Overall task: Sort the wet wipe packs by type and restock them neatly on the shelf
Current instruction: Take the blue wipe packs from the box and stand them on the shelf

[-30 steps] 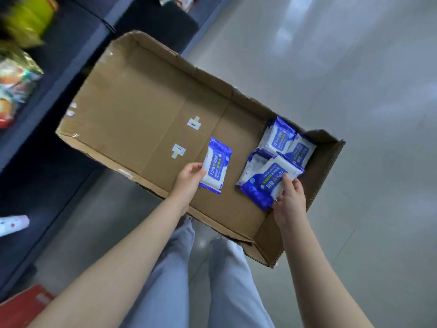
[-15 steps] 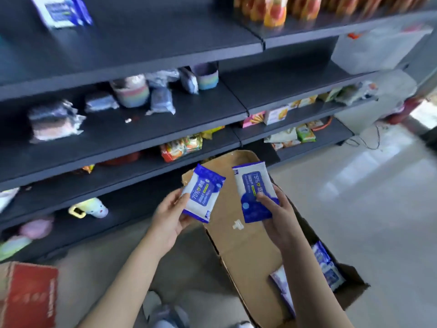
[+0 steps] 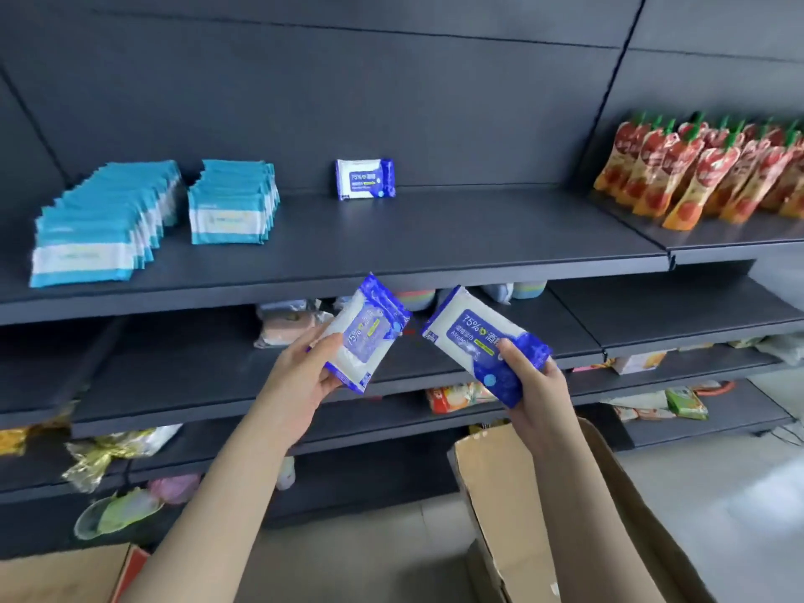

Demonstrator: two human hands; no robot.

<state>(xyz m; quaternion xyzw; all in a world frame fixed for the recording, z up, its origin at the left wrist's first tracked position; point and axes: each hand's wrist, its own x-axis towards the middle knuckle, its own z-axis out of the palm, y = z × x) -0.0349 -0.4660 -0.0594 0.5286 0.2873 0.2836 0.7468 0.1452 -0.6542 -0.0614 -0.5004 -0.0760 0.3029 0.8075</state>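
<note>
blue-white pack [image 3: 363, 335]: tilted, held before shelf [image 3: 435, 237] edge | second blue-white pack [image 3: 480, 341]: tilted, held alongside, apart | third [image 3: 365, 179]: upright at shelf back | teal-white packs [image 3: 235, 202]: two rows, shelf left

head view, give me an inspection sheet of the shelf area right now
surface: dark top shelf, mostly bare between the stock.
job's things: two teal wipe rows at left; one blue pack standing at the back; two more blue packs in the hands.
clutter: red pouches at right; mixed goods on lower shelves; open box on the floor.
grippers: left hand shut on left pack; right hand shut on right pack, both below the top shelf's edge.
cables: thin wires at far right by the floor, too small to be sure.
surroundings: dark back panel, pale floor.
</note>
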